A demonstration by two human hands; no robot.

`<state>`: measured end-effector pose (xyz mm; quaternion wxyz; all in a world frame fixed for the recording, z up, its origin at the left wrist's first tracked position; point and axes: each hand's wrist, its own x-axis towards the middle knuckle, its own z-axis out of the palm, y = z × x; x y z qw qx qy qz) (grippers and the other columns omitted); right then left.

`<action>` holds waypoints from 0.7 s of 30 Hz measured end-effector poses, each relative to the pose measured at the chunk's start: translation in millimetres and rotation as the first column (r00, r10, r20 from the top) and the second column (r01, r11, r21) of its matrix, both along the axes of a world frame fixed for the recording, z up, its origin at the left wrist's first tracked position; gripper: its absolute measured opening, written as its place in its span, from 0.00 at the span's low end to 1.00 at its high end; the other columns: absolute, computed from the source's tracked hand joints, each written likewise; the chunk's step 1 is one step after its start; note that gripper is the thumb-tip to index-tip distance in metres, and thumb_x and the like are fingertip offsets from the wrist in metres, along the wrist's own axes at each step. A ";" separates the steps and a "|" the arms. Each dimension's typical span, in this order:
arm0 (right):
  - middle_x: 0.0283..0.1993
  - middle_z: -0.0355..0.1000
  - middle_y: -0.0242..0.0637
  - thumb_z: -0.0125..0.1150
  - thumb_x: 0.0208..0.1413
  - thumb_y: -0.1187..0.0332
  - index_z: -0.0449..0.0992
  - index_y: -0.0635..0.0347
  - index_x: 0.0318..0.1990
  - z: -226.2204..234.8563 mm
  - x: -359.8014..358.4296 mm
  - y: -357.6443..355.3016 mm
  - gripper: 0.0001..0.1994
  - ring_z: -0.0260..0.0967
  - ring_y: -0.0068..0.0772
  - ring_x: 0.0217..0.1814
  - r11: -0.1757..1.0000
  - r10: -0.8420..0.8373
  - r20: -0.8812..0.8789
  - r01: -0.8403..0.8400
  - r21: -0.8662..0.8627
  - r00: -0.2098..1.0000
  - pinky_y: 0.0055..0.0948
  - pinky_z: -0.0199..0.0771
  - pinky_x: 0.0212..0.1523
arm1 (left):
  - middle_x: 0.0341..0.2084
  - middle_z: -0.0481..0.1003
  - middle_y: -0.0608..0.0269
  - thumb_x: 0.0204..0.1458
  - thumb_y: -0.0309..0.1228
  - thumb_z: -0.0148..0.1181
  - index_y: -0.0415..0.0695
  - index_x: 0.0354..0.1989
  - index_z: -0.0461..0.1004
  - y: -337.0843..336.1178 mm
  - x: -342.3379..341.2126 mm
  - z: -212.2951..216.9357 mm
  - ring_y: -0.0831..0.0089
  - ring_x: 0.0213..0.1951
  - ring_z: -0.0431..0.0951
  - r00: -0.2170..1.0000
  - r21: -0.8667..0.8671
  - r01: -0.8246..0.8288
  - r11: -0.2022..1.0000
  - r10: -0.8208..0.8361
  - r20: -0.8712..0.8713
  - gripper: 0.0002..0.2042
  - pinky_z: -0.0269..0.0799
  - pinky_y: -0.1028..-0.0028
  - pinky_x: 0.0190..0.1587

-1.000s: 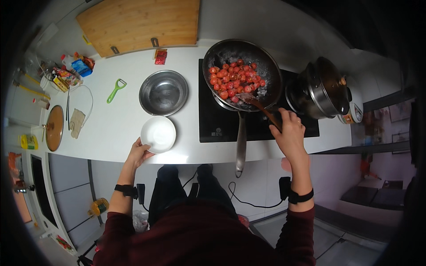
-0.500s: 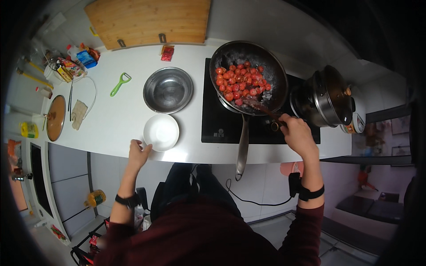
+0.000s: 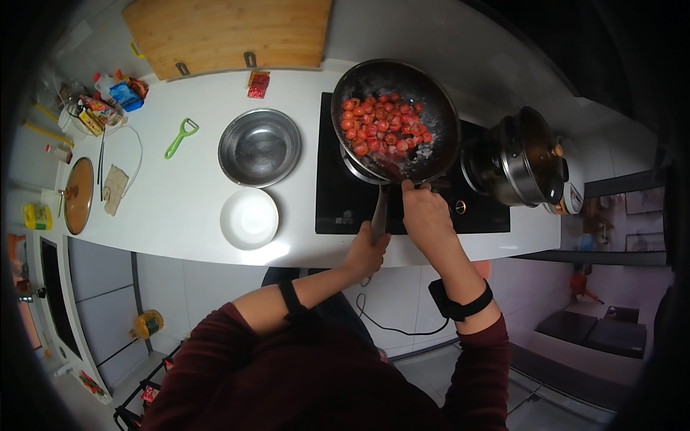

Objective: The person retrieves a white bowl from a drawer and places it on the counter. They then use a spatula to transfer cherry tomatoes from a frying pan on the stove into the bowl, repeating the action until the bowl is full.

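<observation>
A dark wok (image 3: 440,108) sits tilted on the black cooktop (image 3: 338,208), its inside partly coated with a whitish film. Glossy red cherry tomatoes (image 3: 381,123) lie in it, some looking split or softened. My left hand (image 3: 365,251) is wrapped round the wok's metal handle (image 3: 380,208). Just to the right, my right hand (image 3: 427,213) grips a brown spatula (image 3: 392,169) at the near rim. The spatula's head reaches in among the nearest tomatoes; most of its handle is hidden by my fingers.
Left of the cooktop stand a metal basin (image 3: 259,148) and a white bowl (image 3: 249,218). A green peeler (image 3: 181,138), a red packet (image 3: 259,85) and a glass lid (image 3: 79,195) are farther left. A lidded pot (image 3: 521,158) stands right of the wok. A cutting board (image 3: 230,36) leans behind.
My left hand has left the white bowl's side and taken hold of the wok handle. My right hand has shifted left with the spatula, closer to the handle. The view has shifted slightly.
</observation>
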<state>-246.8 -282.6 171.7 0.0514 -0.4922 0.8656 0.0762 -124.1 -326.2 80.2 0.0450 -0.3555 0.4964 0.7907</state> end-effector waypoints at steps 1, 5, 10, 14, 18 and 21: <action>0.35 0.74 0.56 0.57 0.46 0.80 0.69 0.67 0.41 -3.6 -4.0 -0.6 0.12 0.78 0.50 0.36 1.000 0.007 -0.032 -0.007 -0.019 0.999 0.35 0.80 0.37 | 0.22 0.65 0.64 0.61 0.33 0.53 0.42 0.38 0.57 -0.5 0.7 1.1 0.77 0.18 0.66 1.000 -0.009 0.002 1.000 -0.002 0.012 0.12 0.66 0.73 0.19; 0.35 0.74 0.58 0.57 0.46 0.81 0.69 0.68 0.41 -8.7 -24.7 -4.7 0.13 0.77 0.54 0.37 0.993 -0.063 0.008 0.064 -0.100 0.998 0.40 0.80 0.39 | 0.21 0.65 0.64 0.60 0.34 0.54 0.42 0.40 0.58 -0.1 6.0 2.5 0.77 0.17 0.66 1.000 0.043 -0.030 0.999 0.029 0.011 0.12 0.66 0.74 0.18; 0.36 0.75 0.60 0.50 0.50 0.82 0.70 0.68 0.42 37.7 -56.7 23.8 0.11 0.75 0.59 0.41 0.958 -0.136 0.252 0.192 -0.215 0.958 0.49 0.76 0.43 | 0.21 0.66 0.64 0.58 0.31 0.57 0.41 0.43 0.59 -9.9 7.9 -2.9 0.77 0.16 0.68 0.998 -0.004 0.046 0.999 -0.046 -0.045 0.14 0.67 0.75 0.19; 0.23 0.70 0.45 0.47 0.56 0.79 0.70 0.74 0.47 75.7 -92.0 48.9 0.12 0.71 0.32 0.19 0.875 -0.327 0.572 0.470 -0.117 0.752 0.28 0.73 0.16 | 0.22 0.67 0.63 0.55 0.28 0.59 0.40 0.42 0.59 -20.8 -11.9 1.4 0.76 0.17 0.71 0.996 -0.132 0.023 0.991 -0.034 -0.077 0.14 0.69 0.75 0.18; 0.22 0.70 0.43 0.45 0.57 0.79 0.70 0.74 0.41 62.4 -135.1 53.6 0.08 0.67 0.26 0.16 0.802 -0.461 0.623 0.597 -0.012 0.632 0.26 0.67 0.12 | 0.22 0.69 0.58 0.53 0.26 0.58 0.38 0.42 0.59 -24.3 -22.6 12.8 0.72 0.18 0.73 0.995 -0.218 0.103 0.971 -0.104 0.005 0.14 0.71 0.73 0.18; 0.21 0.70 0.42 0.46 0.59 0.78 0.68 0.69 0.34 37.5 -169.1 50.5 0.04 0.63 0.21 0.14 0.736 -0.458 0.779 0.675 0.061 0.429 0.22 0.59 0.09 | 0.24 0.73 0.53 0.52 0.25 0.57 0.36 0.41 0.60 -30.3 -22.4 13.6 0.67 0.21 0.77 0.993 -0.206 0.116 0.972 -0.112 0.031 0.13 0.73 0.70 0.20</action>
